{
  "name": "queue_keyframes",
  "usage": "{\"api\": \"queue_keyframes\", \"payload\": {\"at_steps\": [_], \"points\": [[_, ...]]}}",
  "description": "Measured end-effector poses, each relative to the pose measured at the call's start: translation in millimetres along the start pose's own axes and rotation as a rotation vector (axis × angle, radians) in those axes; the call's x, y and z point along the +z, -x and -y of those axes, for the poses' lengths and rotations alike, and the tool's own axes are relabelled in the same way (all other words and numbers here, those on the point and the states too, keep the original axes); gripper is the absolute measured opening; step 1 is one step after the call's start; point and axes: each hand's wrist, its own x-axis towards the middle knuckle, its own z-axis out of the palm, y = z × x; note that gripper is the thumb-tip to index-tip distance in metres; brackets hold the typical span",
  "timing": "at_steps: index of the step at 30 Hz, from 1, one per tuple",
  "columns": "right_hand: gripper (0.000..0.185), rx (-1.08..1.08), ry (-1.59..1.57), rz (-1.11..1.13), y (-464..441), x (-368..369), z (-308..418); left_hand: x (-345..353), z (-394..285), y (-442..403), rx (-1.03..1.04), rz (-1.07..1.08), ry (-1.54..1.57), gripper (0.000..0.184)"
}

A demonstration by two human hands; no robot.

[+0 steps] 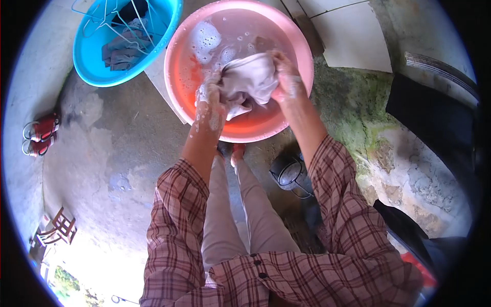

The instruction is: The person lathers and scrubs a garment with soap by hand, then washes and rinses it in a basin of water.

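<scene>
Both my hands grip a wet, pale pinkish-white piece of cloth (pixel 250 77) over a pink basin (pixel 175 89) of soapy water. On the cloth's left side is my left hand (pixel 210 97), closed on its edge, with suds on the fingers and wrist. My right hand (pixel 286 77) holds the other side, fingers wrapped around the fabric. The cloth is bunched and hangs down in the middle, close to the water. What kind of garment it is, I cannot tell. A patch of foam (pixel 205 38) floats at the basin's far left.
A blue basin (pixel 82 69) at the upper left holds dark clothes (pixel 128 46) and wire hangers (pixel 120 23). A black pail-like container (pixel 287 171) stands near my feet. Red shoes (pixel 42 134) and a wooden chair (pixel 59 227) are at the left. A mossy wall (pixel 348 102) rises at right.
</scene>
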Motion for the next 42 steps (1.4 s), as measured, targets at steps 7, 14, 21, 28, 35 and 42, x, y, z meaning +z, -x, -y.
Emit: {"api": "queue_keyframes", "payload": {"at_steps": [7, 14, 21, 28, 35, 42], "points": [[0.029, -1.060, 1.485, 0.437, 90.5, 83.9, -37.6, -11.3, 13.8, -3.5, -0.064, 0.574, 0.466, 0.031], [0.034, -0.977, 1.695, 0.120, 6.0, 40.1, -33.2, 26.5, 42.3, 42.5, 0.075, 0.190, 0.263, 0.046], [0.020, -0.949, 1.481, 0.263, 86.7, 73.9, -61.5, -5.4, 41.9, 2.8, -0.041, 0.526, 0.543, 0.026], [0.024, -0.960, 1.621, 0.029, 19.1, 36.2, -47.7, 19.6, 31.5, 42.3, 0.030, 0.239, 0.244, 0.024], [0.030, -0.956, 1.531, 0.168, 71.8, 69.1, -53.1, 4.8, 34.2, 11.7, -0.014, 0.473, 0.368, 0.033], [0.039, -1.104, 1.545, -0.024, 30.6, 46.1, -41.8, 10.6, 37.6, 2.8, -0.018, 0.110, 0.251, 0.034]]}}
